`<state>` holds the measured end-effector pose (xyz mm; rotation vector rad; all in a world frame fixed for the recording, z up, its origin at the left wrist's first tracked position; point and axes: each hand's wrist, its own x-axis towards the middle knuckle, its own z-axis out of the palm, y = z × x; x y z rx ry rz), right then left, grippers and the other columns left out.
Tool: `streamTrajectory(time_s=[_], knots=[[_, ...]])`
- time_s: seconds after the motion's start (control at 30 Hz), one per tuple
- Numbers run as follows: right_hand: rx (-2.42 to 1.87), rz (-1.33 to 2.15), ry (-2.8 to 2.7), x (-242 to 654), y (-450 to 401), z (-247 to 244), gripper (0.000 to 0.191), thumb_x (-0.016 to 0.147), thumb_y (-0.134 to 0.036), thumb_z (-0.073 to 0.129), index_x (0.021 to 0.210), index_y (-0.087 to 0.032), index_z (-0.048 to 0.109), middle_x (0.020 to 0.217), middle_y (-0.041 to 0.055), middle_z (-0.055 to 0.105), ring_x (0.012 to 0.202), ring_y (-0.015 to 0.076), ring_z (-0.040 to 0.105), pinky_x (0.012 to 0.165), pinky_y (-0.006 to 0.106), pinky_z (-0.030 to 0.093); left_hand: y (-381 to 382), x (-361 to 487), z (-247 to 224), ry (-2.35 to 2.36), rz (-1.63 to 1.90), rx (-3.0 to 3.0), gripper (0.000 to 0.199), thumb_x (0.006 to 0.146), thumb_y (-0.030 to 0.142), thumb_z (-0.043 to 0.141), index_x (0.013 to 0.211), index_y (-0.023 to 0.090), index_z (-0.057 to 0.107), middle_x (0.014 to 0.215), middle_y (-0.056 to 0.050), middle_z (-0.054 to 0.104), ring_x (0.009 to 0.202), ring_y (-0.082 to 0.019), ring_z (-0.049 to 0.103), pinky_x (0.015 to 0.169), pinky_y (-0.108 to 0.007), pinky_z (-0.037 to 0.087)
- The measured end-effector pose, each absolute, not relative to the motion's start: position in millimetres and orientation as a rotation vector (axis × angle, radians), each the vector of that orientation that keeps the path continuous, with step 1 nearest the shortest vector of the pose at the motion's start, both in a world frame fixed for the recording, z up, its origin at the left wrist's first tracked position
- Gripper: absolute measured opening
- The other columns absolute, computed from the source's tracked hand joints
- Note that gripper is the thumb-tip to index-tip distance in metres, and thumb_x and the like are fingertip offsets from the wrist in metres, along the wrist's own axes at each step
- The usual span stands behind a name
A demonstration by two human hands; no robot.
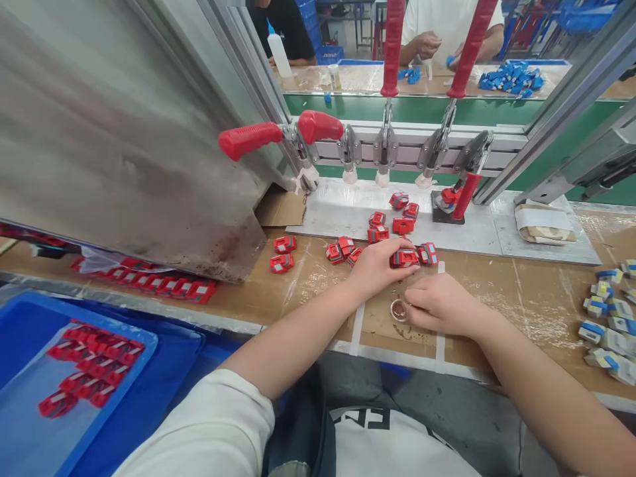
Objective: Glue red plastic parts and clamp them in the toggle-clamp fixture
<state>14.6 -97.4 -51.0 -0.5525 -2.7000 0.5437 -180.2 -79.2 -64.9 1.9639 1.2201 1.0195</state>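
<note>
My left hand [380,266] is closed around a small red car-shaped plastic part [405,258], thumb in front and fingers behind. Another such red-and-grey part [427,254] lies just to its right. My right hand [440,303] is closed in a pinch at the edge of a small round dish [398,310] with dark reddish contents. Whatever its fingertips grip is hidden. Several loose red parts [378,234] lie beyond and left of my left hand, some on the metal plate, some on the brown-covered bench.
Red-handled toggle clamps [385,142] stand along the metal rail; one presses on a black fixture [448,207]. A metal housing [149,132] fills the left. A blue tray [144,344] holds red parts. White-and-blue pieces [609,318] lie far right. Across the bench a person [447,40] handles blue pieces.
</note>
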Motion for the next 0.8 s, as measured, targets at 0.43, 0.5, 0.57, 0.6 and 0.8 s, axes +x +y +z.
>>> streamTrajectory(time_s=[0.43,0.5,0.57,0.6,0.8], knots=[[-1.010,0.856,-1.710,25.7,-80.6,-50.6,0.045,0.101,-0.046,0.051,0.064,-0.022,0.041,0.060,-0.0028,0.039,0.057,0.0129,0.036,0.056,0.028,0.030,-79.4,-180.8,-66.6,1.271,0.941,1.966,0.032,0.080,0.038,0.082,0.108,0.024,0.075,0.107,-0.002,0.079,0.097,-0.023,0.074,0.090,-0.032,0.055],[-1.027,0.885,-1.724,24.3,-78.2,-51.7,0.048,0.101,-0.052,0.052,0.064,-0.022,0.042,0.061,-0.0028,0.039,0.058,0.0130,0.036,0.057,0.028,0.031,-79.0,-180.3,-66.7,1.271,0.940,1.977,0.032,0.080,0.038,0.082,0.108,0.024,0.075,0.106,-0.003,0.079,0.096,-0.023,0.074,0.089,-0.032,0.055],[-1.027,0.901,-1.747,23.2,-76.9,-52.7,0.050,0.101,-0.054,0.051,0.065,-0.022,0.042,0.062,-0.0029,0.039,0.059,0.0129,0.036,0.058,0.028,0.032,-78.8,-179.9,-66.7,1.277,0.936,1.985,0.031,0.081,0.038,0.081,0.107,0.024,0.075,0.106,-0.003,0.079,0.096,-0.023,0.074,0.088,-0.031,0.055],[-1.025,0.904,-1.756,22.9,-76.8,-53.0,0.050,0.102,-0.054,0.051,0.065,-0.021,0.042,0.062,-0.0029,0.040,0.059,0.0127,0.037,0.058,0.028,0.032,-78.7,-179.7,-66.8,1.280,0.935,1.989,0.031,0.081,0.037,0.081,0.107,0.023,0.075,0.106,-0.003,0.079,0.096,-0.022,0.074,0.088,-0.031,0.055],[-1.017,0.914,-1.784,22.0,-77.6,-52.0,0.049,0.103,-0.053,0.051,0.066,-0.021,0.044,0.063,-0.0030,0.041,0.060,0.0126,0.039,0.059,0.028,0.033,-79.5,-179.3,-66.1,1.292,0.947,1.995,0.031,0.080,0.036,0.083,0.107,0.023,0.075,0.104,-0.002,0.079,0.095,-0.022,0.074,0.086,-0.030,0.055]])
